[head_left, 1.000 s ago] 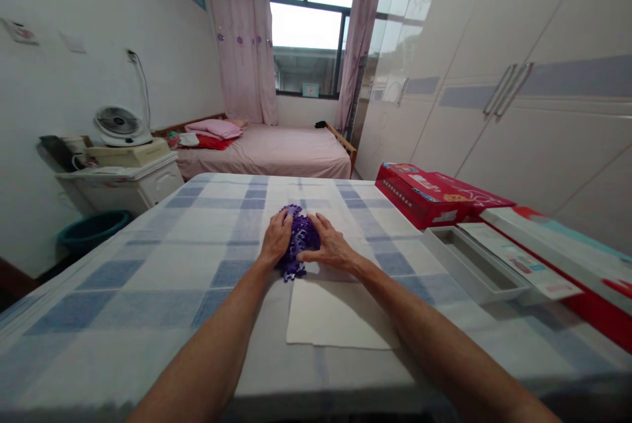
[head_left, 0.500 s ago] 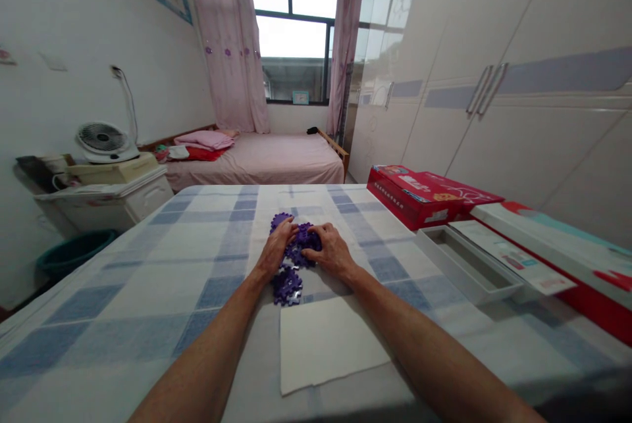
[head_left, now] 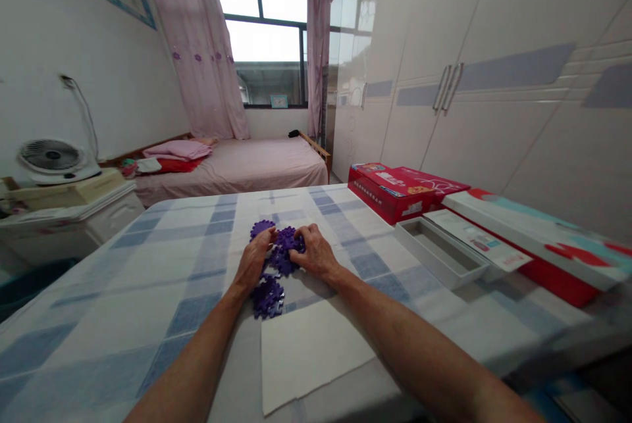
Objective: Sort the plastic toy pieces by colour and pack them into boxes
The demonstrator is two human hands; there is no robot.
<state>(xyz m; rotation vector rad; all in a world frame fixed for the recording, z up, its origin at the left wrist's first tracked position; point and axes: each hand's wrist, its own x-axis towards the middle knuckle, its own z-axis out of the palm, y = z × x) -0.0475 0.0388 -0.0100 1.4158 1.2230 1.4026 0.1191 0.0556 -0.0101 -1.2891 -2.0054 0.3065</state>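
Observation:
Purple toothed, gear-shaped plastic pieces [head_left: 286, 258] lie in a cluster on the checked tablecloth, between my two hands. My right hand [head_left: 316, 252] curls its thumb and fingers around the right side of this cluster. From the left, my left hand [head_left: 255, 257] holds the cluster's other side, its fingertips partly hidden among the pieces. One purple toothed piece [head_left: 262, 229] rests just beyond my left fingers. Nearer to me, more purple pieces [head_left: 268, 297] lie beside my left wrist. A blank off-white sheet [head_left: 313, 354] lies between my forearms.
At the right stand a red box [head_left: 390, 193], an open grey-white tray [head_left: 442, 252], a flat white package [head_left: 476, 239] and a long white-and-red box [head_left: 538, 232]. Beyond the table are a bed [head_left: 257, 160] and wardrobes [head_left: 444, 133]. A fan [head_left: 56, 158] sits at the left.
The view has turned to the right, so everything sits further left in the picture. Both hands stay at the purple cluster, with little visible change in their grip.

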